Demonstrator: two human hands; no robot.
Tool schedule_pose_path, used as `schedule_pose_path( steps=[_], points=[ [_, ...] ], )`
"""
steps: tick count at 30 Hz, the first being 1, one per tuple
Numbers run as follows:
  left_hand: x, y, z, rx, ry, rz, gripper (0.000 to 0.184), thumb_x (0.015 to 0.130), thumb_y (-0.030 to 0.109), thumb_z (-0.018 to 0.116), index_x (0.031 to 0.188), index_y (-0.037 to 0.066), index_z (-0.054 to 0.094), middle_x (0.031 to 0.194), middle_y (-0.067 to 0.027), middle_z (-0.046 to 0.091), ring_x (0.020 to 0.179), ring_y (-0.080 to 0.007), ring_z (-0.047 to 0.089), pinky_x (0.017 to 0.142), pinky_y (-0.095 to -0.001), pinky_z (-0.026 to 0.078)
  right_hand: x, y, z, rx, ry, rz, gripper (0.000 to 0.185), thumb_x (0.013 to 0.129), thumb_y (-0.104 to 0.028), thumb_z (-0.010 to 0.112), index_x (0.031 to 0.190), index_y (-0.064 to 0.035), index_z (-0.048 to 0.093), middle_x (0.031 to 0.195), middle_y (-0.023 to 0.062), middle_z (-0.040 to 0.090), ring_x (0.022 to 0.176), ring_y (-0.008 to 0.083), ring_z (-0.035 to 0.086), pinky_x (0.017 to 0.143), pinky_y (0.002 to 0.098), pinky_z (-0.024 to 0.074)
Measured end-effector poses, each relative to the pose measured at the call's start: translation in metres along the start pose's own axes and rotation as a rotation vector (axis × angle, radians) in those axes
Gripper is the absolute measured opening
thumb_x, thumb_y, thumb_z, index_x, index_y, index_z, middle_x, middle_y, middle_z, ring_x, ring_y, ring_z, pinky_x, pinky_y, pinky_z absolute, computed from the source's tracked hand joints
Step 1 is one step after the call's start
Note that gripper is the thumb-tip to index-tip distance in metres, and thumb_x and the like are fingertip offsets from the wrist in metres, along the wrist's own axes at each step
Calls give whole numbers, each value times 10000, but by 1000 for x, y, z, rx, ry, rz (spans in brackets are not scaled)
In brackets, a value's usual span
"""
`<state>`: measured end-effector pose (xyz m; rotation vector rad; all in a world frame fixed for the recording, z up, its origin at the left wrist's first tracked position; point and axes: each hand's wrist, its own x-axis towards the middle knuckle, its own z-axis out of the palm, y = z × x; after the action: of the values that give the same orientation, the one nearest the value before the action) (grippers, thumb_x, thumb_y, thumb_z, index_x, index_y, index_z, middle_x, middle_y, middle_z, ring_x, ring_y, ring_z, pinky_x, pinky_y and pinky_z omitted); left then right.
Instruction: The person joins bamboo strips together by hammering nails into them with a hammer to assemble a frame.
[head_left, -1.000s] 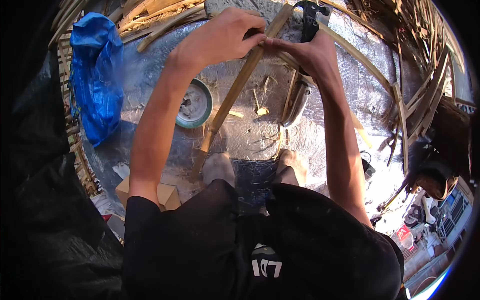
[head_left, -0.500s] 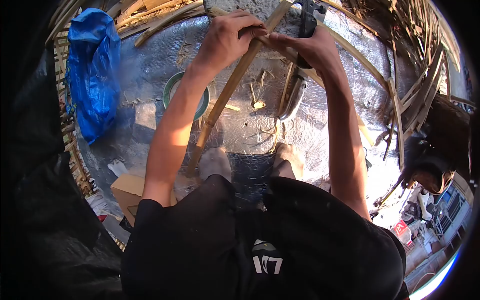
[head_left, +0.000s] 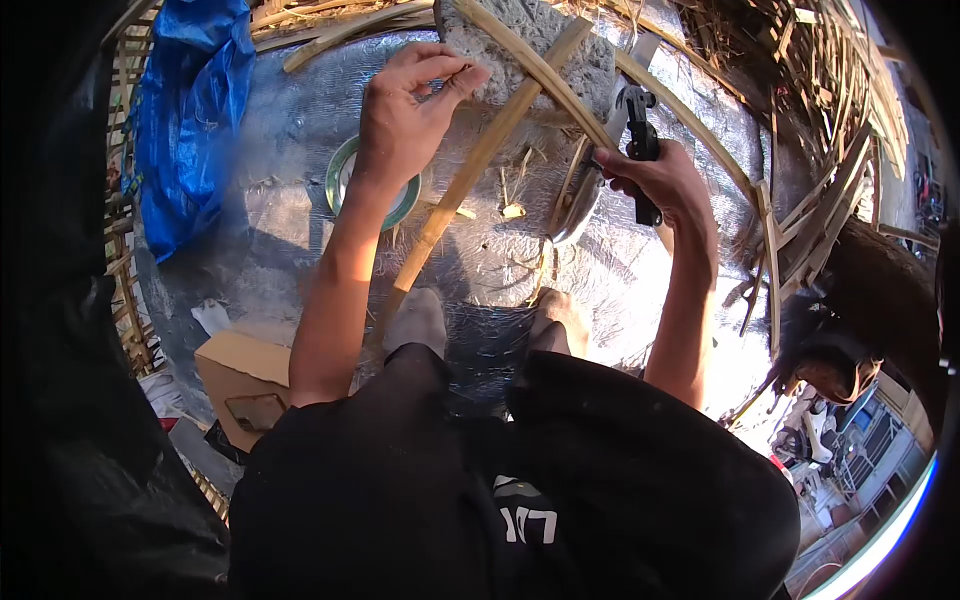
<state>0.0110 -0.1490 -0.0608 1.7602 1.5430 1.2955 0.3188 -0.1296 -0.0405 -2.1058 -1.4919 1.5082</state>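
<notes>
My left hand (head_left: 405, 115) is raised left of the crossed bamboo strips, thumb and fingertips pinched; whatever is between them is too small to make out. My right hand (head_left: 668, 182) is wrapped round a black hand tool (head_left: 641, 130), its exact kind unclear. The right thumb lies at the lower end of one bamboo strip (head_left: 530, 62). That strip crosses over a longer bamboo strip (head_left: 450, 200), which slants down toward my left foot. Both cross at the rough concrete block (head_left: 490, 45). Beneath, a knife-like tool with a shiny handle (head_left: 580, 212) lies on the foil mat.
A green-rimmed round object (head_left: 338, 185) sits partly behind my left forearm. Blue plastic sheeting (head_left: 195, 120) hangs at left, above a cardboard box (head_left: 240, 355). Split bamboo (head_left: 840, 90) is piled at upper right. My feet (head_left: 418, 320) rest on the silver foil mat (head_left: 270, 260).
My hands have moved apart from the crossing: the left leftward and lower, the right down and rightward with the black tool. The upper strip and the concrete block show more fully.
</notes>
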Motion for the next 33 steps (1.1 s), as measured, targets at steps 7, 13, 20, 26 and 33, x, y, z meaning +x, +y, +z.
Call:
schedule_pose_path(
  steps=[7,13,20,26,33],
  points=[
    [-90,15,-14,-218,-365,-590,249,953,272,757,1069,52,764,920,-10,698,870,-130,657,782,-267,506,5,5,-2,37,-54,-66,555,691,-446,947,917,26,763,781,122,766,682,186,744,670,297,577],
    [-100,11,13,-495,-349,-699,187,974,189,734,984,2,724,753,7,654,648,-49,561,576,-217,437,3,7,0,31,-40,-66,535,707,-432,942,923,23,763,790,120,769,690,187,751,694,307,582],
    [-94,1,5,-385,-320,-571,191,957,192,759,960,4,728,706,51,573,634,-25,473,551,-219,345,-2,12,1,27,-45,-68,522,759,-404,921,948,47,739,801,120,761,681,169,727,654,297,578],
    [-92,-4,5,-413,-334,-563,193,962,200,756,961,9,726,712,51,578,643,-27,472,556,-220,343,2,15,1,36,-70,-81,541,737,-432,926,938,37,746,810,122,766,701,184,744,689,301,586],
    [-91,1,3,-390,-332,-553,184,953,195,764,968,15,729,710,38,590,637,-26,477,554,-209,336,-6,13,7,94,-2,-75,542,717,-419,940,911,52,753,777,133,762,692,186,751,672,294,589]
  ],
)
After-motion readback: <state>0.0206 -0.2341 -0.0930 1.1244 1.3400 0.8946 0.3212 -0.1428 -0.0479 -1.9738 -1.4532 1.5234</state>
